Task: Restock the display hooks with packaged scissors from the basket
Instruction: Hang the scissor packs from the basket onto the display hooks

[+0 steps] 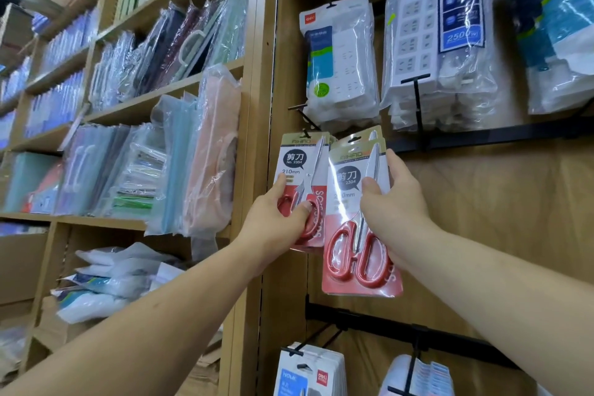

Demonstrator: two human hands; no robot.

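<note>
While left hand (pixel 283 219) grips hung scissors pack (pixel 303 170), right hand (pixel 390 199) pinches second pack (pixel 356 235) (tilted).

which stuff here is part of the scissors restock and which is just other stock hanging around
Part of the job:
- scissors pack in the right hand
- scissors pack on the hook, held by the left hand
- display hook

Just other stock:
- power strip packs
- plastic folders on the shelves
- blue packs below

Both bare forearms reach up and forward; left hand (pixel 279 222) pinches with thumb on front, fingers curled behind; right hand (pixel 393 199) grips likewise, slightly higher.
</note>
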